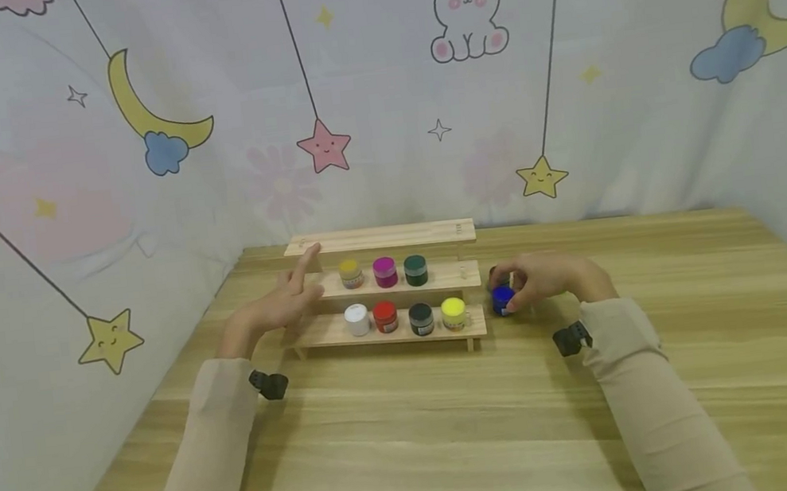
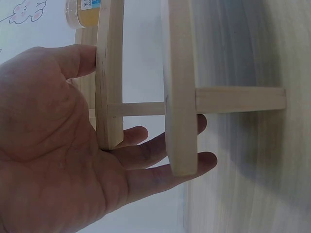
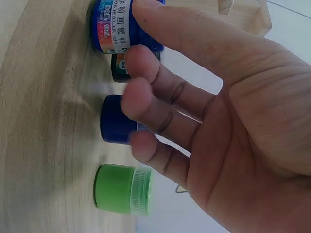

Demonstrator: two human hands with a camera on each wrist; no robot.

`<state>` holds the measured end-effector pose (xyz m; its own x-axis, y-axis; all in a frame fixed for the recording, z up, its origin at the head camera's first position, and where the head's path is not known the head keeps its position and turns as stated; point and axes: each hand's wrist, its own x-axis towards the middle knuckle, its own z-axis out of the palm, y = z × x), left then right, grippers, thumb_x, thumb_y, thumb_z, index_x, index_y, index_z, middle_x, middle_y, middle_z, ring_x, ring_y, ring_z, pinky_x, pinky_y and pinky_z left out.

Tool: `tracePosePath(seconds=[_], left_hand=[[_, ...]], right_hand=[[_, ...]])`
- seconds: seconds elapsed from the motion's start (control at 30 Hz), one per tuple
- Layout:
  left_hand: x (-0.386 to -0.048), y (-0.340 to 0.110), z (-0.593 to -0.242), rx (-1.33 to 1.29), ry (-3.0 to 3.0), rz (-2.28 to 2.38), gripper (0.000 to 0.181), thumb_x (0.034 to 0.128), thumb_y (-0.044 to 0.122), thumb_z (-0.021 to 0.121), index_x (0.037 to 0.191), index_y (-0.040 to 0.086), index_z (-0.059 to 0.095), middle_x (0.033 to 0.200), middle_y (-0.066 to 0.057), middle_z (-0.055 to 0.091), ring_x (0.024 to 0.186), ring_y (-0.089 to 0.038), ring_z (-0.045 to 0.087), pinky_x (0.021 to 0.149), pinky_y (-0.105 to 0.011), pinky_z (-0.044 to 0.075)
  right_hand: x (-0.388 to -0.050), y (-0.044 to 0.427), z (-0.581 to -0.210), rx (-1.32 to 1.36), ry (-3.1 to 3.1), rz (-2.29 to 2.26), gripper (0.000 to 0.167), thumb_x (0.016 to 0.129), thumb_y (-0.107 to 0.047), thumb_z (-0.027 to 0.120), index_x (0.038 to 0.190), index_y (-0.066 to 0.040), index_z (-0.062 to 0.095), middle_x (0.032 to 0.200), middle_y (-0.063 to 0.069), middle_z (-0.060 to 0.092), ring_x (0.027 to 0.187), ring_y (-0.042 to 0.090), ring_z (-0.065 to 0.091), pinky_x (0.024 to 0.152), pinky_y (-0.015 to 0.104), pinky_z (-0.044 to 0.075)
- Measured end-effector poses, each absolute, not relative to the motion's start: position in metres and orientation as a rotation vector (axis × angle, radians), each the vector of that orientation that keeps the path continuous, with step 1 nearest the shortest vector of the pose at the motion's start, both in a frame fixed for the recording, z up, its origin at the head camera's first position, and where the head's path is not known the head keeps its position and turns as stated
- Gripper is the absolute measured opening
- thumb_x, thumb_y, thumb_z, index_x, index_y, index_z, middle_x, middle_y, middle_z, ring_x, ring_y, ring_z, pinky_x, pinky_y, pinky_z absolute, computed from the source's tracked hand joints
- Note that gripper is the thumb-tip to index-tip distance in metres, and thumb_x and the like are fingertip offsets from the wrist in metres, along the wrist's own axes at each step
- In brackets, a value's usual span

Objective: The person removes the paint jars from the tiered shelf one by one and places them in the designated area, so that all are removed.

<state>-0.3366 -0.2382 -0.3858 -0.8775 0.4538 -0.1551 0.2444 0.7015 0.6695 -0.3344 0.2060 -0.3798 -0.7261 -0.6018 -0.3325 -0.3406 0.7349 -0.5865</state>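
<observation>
A three-tier wooden rack [image 1: 378, 237] stands on the table. My left hand [image 1: 287, 301] is at its left end; in the left wrist view the thumb of the hand [image 2: 58, 141] touches one shelf [image 2: 109, 73] and the fingers reach behind the shelves. Right of the rack, my right hand [image 1: 541, 276] pinches a blue paint jar [image 1: 503, 299]. The right wrist view has this jar [image 3: 114, 26] at the thumb of the hand [image 3: 228, 116], its other fingers bent. The middle shelf holds yellow [image 1: 350, 275], magenta [image 1: 385, 273] and dark green [image 1: 415, 270] jars.
On the bottom shelf are white [image 1: 356, 320], red [image 1: 385, 317], black [image 1: 421, 319] and bright yellow [image 1: 453, 313] jars. The right wrist view has a dark jar [image 3: 120, 68], another blue jar [image 3: 112, 119] and a green jar [image 3: 114, 188] on the table. A patterned curtain [image 1: 394, 181] hangs behind.
</observation>
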Motion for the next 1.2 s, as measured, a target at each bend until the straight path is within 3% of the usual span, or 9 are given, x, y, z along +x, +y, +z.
tracePosePath(seconds=[0.23,0.47,0.7,0.97,1.2], left_hand=[[-0.336,-0.239,-0.387,0.546,2.607,0.953,0.072,0.1084,0.032,0.035,0.158,0.034,-0.017,0.160,-0.034,-0.009,0.146,-0.054,-0.008,0.105,-0.081,0.007],[-0.334,-0.239,-0.386,0.542,2.604,0.963,0.072,0.1082,0.030,0.035,0.158,0.033,-0.017,0.159,-0.035,-0.009,0.146,-0.054,-0.008,0.105,-0.081,0.007],[-0.334,-0.239,-0.385,0.536,2.610,0.969,0.073,0.1074,0.028,0.036,0.158,0.032,-0.016,0.159,-0.034,-0.009,0.146,-0.054,-0.009,0.105,-0.080,0.006],[-0.334,-0.239,-0.385,0.539,2.613,0.955,0.072,0.1085,0.030,0.036,0.159,0.031,-0.016,0.161,-0.032,-0.011,0.145,-0.054,-0.013,0.105,-0.081,0.003],[-0.334,-0.237,-0.384,0.542,2.597,0.962,0.072,0.1089,0.032,0.035,0.158,0.034,-0.017,0.162,-0.028,-0.013,0.146,-0.052,-0.015,0.105,-0.080,0.002]], right_hand=[[-0.333,0.207,-0.380,-0.653,2.411,-0.687,0.047,0.093,-0.014,0.071,0.137,-0.005,0.056,0.093,0.009,0.068,0.075,0.021,0.061,0.066,0.032,0.048],[-0.331,0.207,-0.372,-0.684,2.455,-0.746,0.047,0.095,-0.011,0.068,0.139,-0.002,0.054,0.094,0.011,0.071,0.082,0.027,0.067,0.076,0.043,0.053],[-0.326,0.201,-0.355,-0.724,2.524,-0.791,0.045,0.100,-0.018,0.063,0.141,-0.003,0.052,0.084,0.015,0.065,0.070,0.024,0.058,0.064,0.040,0.049],[-0.325,0.180,-0.350,-0.890,2.675,-0.852,0.035,0.101,-0.025,0.061,0.133,-0.009,0.060,0.095,0.005,0.069,0.084,0.027,0.066,0.074,0.039,0.055],[-0.324,0.158,-0.353,-0.912,2.738,-0.923,0.037,0.101,-0.027,0.062,0.134,-0.010,0.060,0.113,0.009,0.068,0.094,0.021,0.066,0.080,0.040,0.055]])
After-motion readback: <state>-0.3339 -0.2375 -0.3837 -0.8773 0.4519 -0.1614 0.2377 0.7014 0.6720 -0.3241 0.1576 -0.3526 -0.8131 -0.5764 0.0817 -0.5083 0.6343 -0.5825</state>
